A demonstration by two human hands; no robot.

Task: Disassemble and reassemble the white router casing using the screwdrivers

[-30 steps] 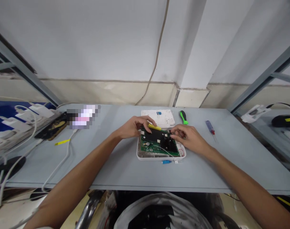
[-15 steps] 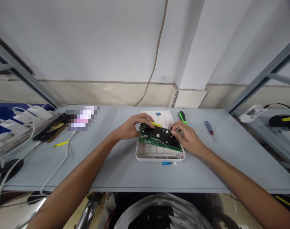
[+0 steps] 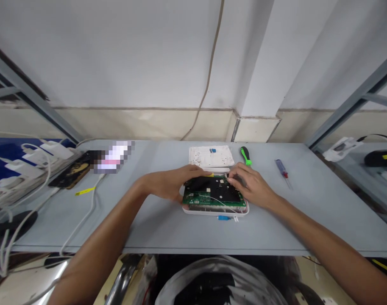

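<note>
A green circuit board with a black plate on it lies in a white plastic casing. My left hand grips the board's left end, thumb at the near left corner and fingers over the far edge by a yellow strip. At the far right of the board, my right hand has thumb and forefinger pinched on its edge; the fingertips partly hide the spot. A thin white wire crosses the board. In front of the casing rests a blue connector.
Behind the casing lies a white cover. To the right are a green-and-black screwdriver handle and a clear-handled screwdriver. On the left are phones, white cables and a power strip with chargers.
The board has come down from a tilt to lie flatter in the casing, covering more of its inside. Both hands moved slightly nearer with it, and more of the white cover behind shows.
</note>
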